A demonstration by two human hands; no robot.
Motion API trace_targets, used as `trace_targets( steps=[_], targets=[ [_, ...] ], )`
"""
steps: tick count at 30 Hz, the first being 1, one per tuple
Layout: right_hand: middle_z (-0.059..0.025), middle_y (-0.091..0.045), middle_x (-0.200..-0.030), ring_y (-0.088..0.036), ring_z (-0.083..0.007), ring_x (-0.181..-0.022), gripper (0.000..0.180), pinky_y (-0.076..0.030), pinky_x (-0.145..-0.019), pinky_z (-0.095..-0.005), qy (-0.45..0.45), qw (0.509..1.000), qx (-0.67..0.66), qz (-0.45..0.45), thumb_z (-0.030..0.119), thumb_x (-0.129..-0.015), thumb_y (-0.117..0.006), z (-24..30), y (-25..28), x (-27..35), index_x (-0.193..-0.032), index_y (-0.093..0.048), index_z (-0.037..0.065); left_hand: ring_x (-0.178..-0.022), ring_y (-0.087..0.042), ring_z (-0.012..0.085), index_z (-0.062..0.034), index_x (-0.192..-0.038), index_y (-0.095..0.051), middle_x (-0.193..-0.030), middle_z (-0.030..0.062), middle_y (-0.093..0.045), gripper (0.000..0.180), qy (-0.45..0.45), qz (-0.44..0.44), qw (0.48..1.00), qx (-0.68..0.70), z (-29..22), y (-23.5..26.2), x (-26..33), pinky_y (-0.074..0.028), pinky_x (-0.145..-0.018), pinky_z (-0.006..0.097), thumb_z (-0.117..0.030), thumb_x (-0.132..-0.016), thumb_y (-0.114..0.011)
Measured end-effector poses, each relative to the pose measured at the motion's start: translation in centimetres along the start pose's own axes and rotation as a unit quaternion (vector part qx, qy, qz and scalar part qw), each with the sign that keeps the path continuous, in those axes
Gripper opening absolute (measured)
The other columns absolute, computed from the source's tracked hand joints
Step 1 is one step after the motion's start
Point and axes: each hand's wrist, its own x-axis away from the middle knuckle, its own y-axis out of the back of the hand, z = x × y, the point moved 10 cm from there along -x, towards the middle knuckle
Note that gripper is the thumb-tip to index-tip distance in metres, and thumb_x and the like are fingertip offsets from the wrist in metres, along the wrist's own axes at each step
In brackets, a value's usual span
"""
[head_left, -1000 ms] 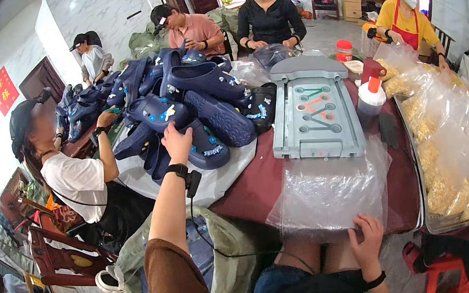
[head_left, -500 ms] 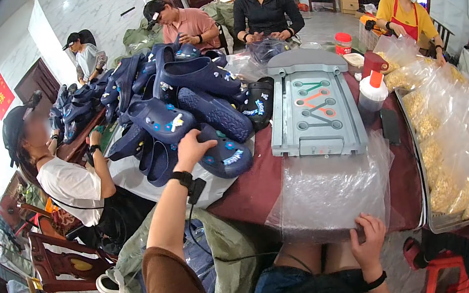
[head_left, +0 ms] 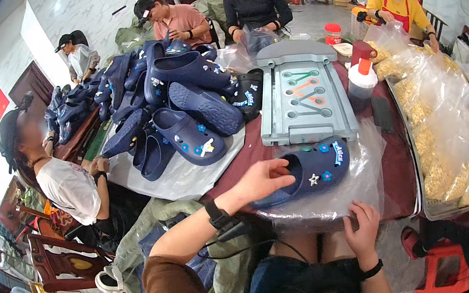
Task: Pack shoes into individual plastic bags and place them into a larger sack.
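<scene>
My left hand [head_left: 263, 181] is closed on a navy blue clog [head_left: 318, 171] by the edge of its foot opening. The clog lies over a stack of clear plastic bags [head_left: 358, 196] in front of me; from this angle I cannot tell whether it touches them. Flower and star charms and a lettered one decorate its top. At the near right corner of the bags, my right hand [head_left: 364, 228] rests with thumb and fingers apart, holding nothing. A large pile of similar clogs [head_left: 189, 136] stands to the left on white sheeting [head_left: 182, 184].
Beyond the bags sits a grey plastic board [head_left: 304, 96] with coloured shapes. An orange-capped bottle [head_left: 362, 82] is right of it. A tray [head_left: 438, 212] holds bags of yellowish pieces. A green sack [head_left: 237, 267] hangs near my left arm. Several people work around the table.
My left hand has brought a clog from the pile rightward and nearer, over the plastic bags. My right hand has barely moved. The view has shifted slightly.
</scene>
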Motion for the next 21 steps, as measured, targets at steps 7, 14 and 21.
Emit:
trace_targets(
  steps=[7, 14, 21],
  targets=[
    [-0.0102, -0.065, -0.124, -0.056, -0.0338, -0.120, 0.032, -0.039, -0.102, -0.0470, 0.015, 1.000, 0.005, -0.027, 0.014, -0.080, -0.074, -0.2, 0.5, 0.3, -0.111, -0.067, 0.008, -0.140, -0.039, 0.0472, 0.0052, -0.149, -0.036, -0.150, 0.0270, -0.045, 0.092, -0.006, -0.498, 0.716, -0.489, 2.8, 23.3, 1.2, -0.027, -0.120, 0.050, -0.033, -0.079, -0.081],
    [-0.0100, -0.065, -0.123, -0.058, -0.0332, -0.114, 0.033, -0.042, -0.099, -0.0461, 0.029, 0.999, -0.003, -0.016, 0.018, -0.079, -0.076, 0.7, 0.6, -0.2, -0.109, -0.066, 0.008, -0.114, -0.060, 0.0388, -0.0004, -0.114, -0.061, -0.117, 0.0197, -0.066, 0.069, 0.082, -0.375, 0.753, -0.534, 10.3, 29.4, 6.6, -0.049, -0.095, 0.049, -0.038, -0.064, -0.089],
    [-0.0129, -0.061, -0.128, -0.061, -0.0346, -0.109, 0.043, -0.048, -0.092, -0.0472, 0.147, 0.986, -0.078, 0.033, 0.022, -0.085, -0.075, 9.8, 1.7, -5.6, -0.124, -0.065, 0.009, -0.075, -0.067, 0.0394, -0.0018, -0.074, -0.063, -0.073, 0.0185, -0.067, 0.042, 0.030, -0.426, 0.814, -0.393, 3.1, 21.9, 8.3, -0.052, -0.069, 0.047, -0.038, -0.074, -0.084]
  ],
)
